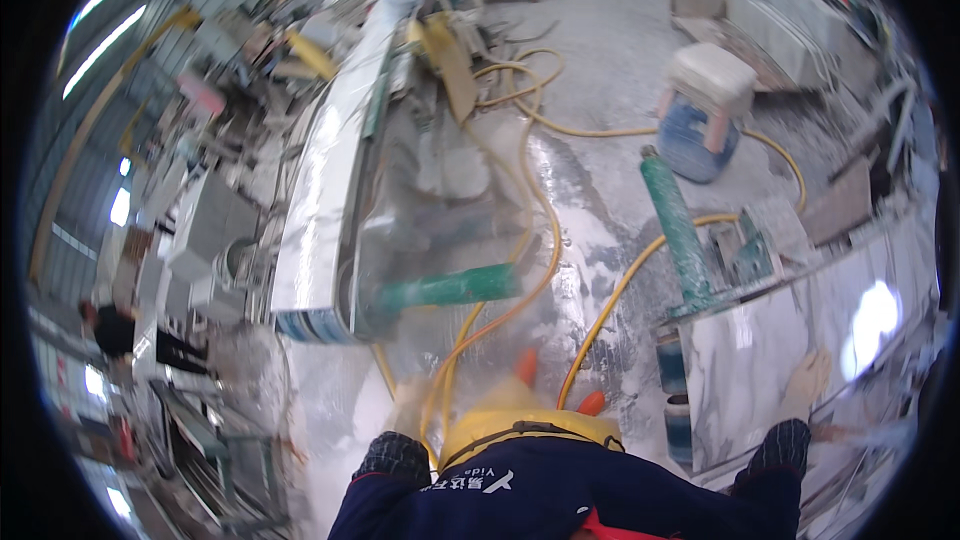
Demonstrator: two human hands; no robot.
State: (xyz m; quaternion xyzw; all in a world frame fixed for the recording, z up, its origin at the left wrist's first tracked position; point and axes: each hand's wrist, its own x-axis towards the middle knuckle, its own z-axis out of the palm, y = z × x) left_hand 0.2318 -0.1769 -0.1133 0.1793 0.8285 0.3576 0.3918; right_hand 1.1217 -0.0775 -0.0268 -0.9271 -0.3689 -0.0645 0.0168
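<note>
Noted under the right hand (pixel 808 380): marbled slab (pixel 740 370), white with grey veins, extending ahead and to both sides of it. On the state of that hand: apparently laid flat, fingers extended, clenching nothing visible (pressure on the stone not verifiable from above). Blurred at the left hand (pixel 408 405); cannot tell whether clenched, released or grasping the yellow hose (pixel 557 240) running just beside it.

Recorded ahead of the left hand: green cylinder (pixel 450 286), with long pale slab (pixel 325 205) farther ahead and to the left. Recorded ahead and left of the right hand: green post (pixel 672 220), near the edge of the marbled slab.

Judged heavy, stiff and brittle at the right hand; glossy face likely slippery, corners liable to chip. Best held by opposite edges, not by the face. Judged light and flexible: hose, best held along its run beside the left hand.
</note>
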